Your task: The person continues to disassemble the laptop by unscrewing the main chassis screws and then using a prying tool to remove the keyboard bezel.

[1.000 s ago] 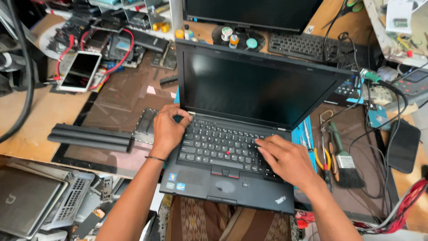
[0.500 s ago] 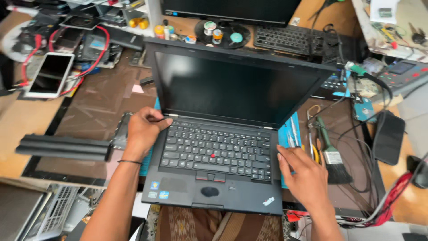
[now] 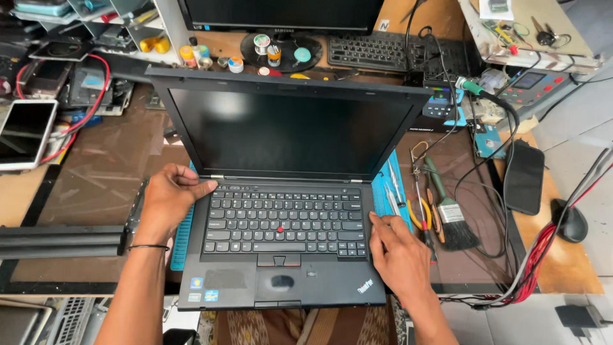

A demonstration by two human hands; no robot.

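Note:
An open black laptop with a dark screen lies in front of me on a blue mat. Its keyboard has a small red pointing nub in the middle. My left hand rests on the laptop's left edge, thumb on the top-left corner of the keyboard. My right hand lies flat at the laptop's right edge, fingertips touching the lower-right keys. Neither hand holds a loose object.
Right of the laptop lie a brush, yellow-handled pliers and cables. A long black bar lies at the left, a white phone beyond it. A monitor, a separate keyboard and small jars stand behind.
My right hand has slid from the keyboard's middle to the laptop's right edge. My left hand has stayed at the left corner. The view has shifted, so the laptop sits more central.

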